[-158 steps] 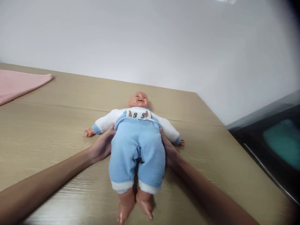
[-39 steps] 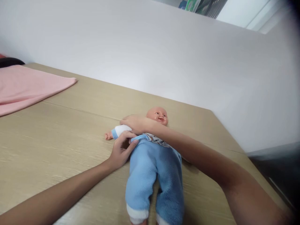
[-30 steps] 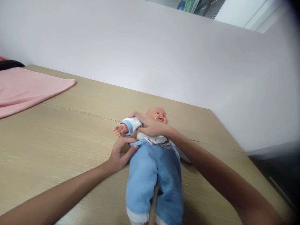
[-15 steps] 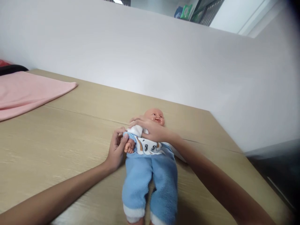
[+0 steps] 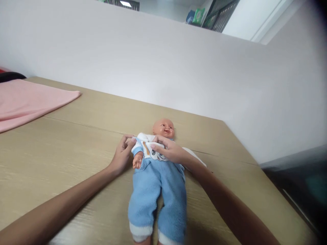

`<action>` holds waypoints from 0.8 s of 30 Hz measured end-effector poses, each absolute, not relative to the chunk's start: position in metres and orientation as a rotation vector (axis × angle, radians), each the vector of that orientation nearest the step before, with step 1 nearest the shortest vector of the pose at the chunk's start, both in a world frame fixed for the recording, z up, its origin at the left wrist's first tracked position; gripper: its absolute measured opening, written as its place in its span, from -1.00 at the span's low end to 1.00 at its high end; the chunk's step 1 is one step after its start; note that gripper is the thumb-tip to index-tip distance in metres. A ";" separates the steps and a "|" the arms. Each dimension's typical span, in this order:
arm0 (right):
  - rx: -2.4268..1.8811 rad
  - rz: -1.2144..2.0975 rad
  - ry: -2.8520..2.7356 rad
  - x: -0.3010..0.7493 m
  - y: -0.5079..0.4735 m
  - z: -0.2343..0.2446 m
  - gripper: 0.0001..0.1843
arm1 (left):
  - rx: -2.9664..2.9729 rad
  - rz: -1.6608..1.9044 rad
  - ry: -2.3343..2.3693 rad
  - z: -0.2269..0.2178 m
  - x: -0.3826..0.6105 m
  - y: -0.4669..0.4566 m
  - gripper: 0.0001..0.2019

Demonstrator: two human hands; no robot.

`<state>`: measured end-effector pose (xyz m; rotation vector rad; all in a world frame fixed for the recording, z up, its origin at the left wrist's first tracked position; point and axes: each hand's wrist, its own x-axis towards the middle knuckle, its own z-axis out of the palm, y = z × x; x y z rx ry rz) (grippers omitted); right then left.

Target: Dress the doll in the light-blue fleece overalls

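A baby doll (image 5: 163, 128) lies on its back on the table, its head away from me. It wears blue fleece trousers (image 5: 145, 190) with white cuffs and a white-and-blue shirt (image 5: 146, 151) with a printed face on the front. My left hand (image 5: 120, 156) is closed on the shirt's sleeve near the doll's shoulder, thumb against fingers. Below that sleeve's blue cuff, the doll's hand (image 5: 138, 160) sticks out. Over the chest, my right hand (image 5: 170, 149) pinches the shirt front between thumb and fingers, covering part of the print. The doll's other arm is mostly hidden.
A pink cloth (image 5: 35, 100) lies on the wooden table (image 5: 84, 149) at the far left. White fabric (image 5: 195, 156) spreads beside the doll, partly under my right forearm. A pale wall (image 5: 127, 64) rises behind the table, and a dark area lies beyond its right edge.
My right hand has moved down from the shoulder onto the shirt front. My left hand has shifted up the sleeve, and the doll's arm now hangs lower, with its blue cuff at the wrist.
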<state>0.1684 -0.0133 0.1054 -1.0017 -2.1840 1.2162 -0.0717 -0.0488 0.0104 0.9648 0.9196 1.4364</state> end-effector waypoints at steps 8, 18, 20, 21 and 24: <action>-0.975 1.452 -1.775 0.175 -0.008 0.086 -0.42 | 0.991 1.318 0.872 0.018 -0.080 -0.036 -0.40; -0.917 1.353 -1.631 0.172 -0.011 0.068 -0.46 | 1.196 1.311 0.887 0.030 -0.084 -0.025 -0.47; -0.910 1.362 -1.613 0.174 -0.009 0.064 -0.47 | 1.181 1.281 0.875 0.032 -0.082 -0.015 -0.46; -0.914 1.360 -1.592 0.175 -0.009 0.062 -0.46 | 1.173 1.260 0.874 0.033 -0.080 -0.010 -0.46; -0.931 1.341 -1.537 0.178 -0.007 0.058 -0.44 | 1.172 1.215 0.870 0.035 -0.071 0.006 -0.47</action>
